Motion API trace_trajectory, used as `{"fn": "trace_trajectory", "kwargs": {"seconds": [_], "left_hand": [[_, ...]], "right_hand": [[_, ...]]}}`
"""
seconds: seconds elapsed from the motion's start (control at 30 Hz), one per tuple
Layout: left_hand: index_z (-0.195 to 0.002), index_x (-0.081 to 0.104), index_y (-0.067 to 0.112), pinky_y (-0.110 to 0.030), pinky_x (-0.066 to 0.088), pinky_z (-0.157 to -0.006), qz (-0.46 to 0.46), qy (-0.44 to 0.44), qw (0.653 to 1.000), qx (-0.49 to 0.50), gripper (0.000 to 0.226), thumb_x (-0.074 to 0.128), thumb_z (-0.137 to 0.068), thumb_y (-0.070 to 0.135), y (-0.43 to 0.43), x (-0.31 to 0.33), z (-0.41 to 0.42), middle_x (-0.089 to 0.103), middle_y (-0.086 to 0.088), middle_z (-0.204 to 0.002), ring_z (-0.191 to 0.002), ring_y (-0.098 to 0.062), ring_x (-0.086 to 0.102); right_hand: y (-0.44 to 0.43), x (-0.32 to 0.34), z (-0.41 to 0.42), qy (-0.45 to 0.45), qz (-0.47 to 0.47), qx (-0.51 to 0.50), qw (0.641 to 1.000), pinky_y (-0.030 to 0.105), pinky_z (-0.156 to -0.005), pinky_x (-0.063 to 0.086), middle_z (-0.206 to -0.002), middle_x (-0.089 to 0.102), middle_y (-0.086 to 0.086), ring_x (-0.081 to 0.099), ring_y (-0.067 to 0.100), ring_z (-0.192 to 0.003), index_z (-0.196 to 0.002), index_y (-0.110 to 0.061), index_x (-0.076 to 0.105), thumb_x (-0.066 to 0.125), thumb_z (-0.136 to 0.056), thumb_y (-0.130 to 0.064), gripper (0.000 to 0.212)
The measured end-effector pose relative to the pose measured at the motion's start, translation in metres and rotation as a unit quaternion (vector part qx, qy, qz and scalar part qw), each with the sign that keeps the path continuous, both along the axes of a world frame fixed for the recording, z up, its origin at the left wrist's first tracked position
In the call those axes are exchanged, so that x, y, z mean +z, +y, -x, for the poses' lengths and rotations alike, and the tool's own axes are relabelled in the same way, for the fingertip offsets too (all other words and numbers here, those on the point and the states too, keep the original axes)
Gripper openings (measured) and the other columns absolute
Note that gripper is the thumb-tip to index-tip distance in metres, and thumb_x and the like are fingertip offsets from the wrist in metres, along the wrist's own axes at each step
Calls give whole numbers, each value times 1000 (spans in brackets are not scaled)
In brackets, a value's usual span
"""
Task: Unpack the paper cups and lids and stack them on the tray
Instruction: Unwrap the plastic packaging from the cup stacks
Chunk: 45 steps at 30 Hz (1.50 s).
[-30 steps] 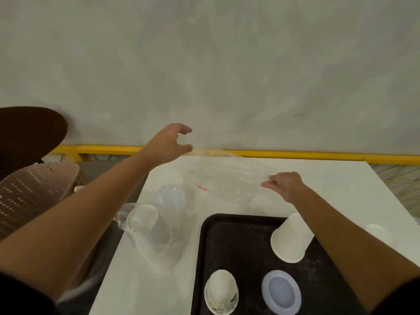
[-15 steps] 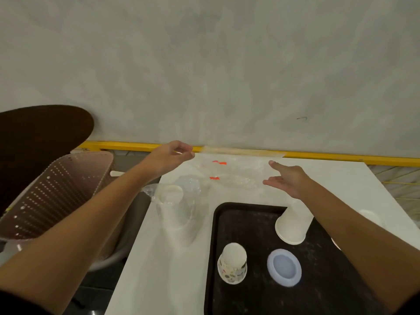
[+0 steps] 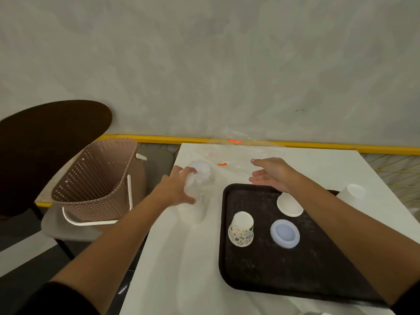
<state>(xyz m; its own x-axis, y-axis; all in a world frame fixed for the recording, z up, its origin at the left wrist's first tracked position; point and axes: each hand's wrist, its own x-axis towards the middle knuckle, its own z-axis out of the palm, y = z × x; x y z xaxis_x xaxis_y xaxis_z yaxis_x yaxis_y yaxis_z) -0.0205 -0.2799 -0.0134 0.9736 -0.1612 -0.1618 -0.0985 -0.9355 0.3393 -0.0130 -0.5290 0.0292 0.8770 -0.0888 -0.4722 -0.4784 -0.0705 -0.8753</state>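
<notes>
My left hand [image 3: 176, 188] grips a clear plastic sleeve of cups [image 3: 200, 178] standing on the white table [image 3: 172, 264], left of the tray. My right hand [image 3: 271, 175] hovers open above the tray's far edge, holding nothing. An empty clear plastic bag [image 3: 236, 153] with red marks lies at the table's far edge. On the black tray [image 3: 268, 273] stand an upside-down patterned paper cup [image 3: 241, 228], a bluish-white lid [image 3: 284, 233] and a stack of white cups [image 3: 289, 205] upside down.
Another white cup [image 3: 352, 194] stands upside down on the table right of the tray. A brown perforated basket [image 3: 97, 185] sits on a surface left of the table. A dark round tabletop [image 3: 45, 142] is behind it. A yellow rail [image 3: 341, 147] runs along the wall.
My left hand let go of the empty bag at the far edge and came down onto the sleeve of cups. My right hand stayed open near the tray. The view shifted left.
</notes>
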Motion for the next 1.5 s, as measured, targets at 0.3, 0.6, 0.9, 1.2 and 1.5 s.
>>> {"fn": "trace_trajectory", "kwargs": {"seconds": [0.3,0.6,0.9,1.2,1.5], "left_hand": [[-118,43,19,-45,50,-87,235,-61,961,136,68,84,-64,23,51,-15,34,48,-6,-117,-107,-25,51],[-123,42,25,-36,59,-73,619,116,730,266,56,71,-77,12,97,-30,79,51,-5,-121,-105,-24,58],[-122,51,22,-39,57,-81,693,217,648,232,41,63,-84,28,82,-29,79,57,-8,-124,-108,-26,60],[-132,40,22,-49,58,-63,738,259,558,277,69,72,-72,35,21,-23,88,50,-11,-125,-113,-30,54],[-129,47,24,-51,55,-72,704,372,567,212,64,73,-72,39,4,-28,97,59,-12,-124,-105,-32,63]], "right_hand": [[35,-11,37,13,-14,66,998,37,-83,50,-94,56,18,60,32,-92,-129,2,41,57,-91,-13,44],[77,-29,62,4,141,163,976,23,-86,47,-120,59,20,59,28,-110,-116,4,59,49,-91,1,27],[89,-28,94,-86,56,183,978,17,-73,53,-116,63,8,61,14,-98,-125,-5,55,56,-88,-3,37],[107,-23,124,-54,216,231,947,33,-88,49,-115,60,19,60,26,-100,-132,-4,44,51,-86,0,47],[118,-24,138,-40,345,247,905,25,-95,36,-135,47,13,45,25,-124,-134,-2,39,45,-94,-12,42]]}}
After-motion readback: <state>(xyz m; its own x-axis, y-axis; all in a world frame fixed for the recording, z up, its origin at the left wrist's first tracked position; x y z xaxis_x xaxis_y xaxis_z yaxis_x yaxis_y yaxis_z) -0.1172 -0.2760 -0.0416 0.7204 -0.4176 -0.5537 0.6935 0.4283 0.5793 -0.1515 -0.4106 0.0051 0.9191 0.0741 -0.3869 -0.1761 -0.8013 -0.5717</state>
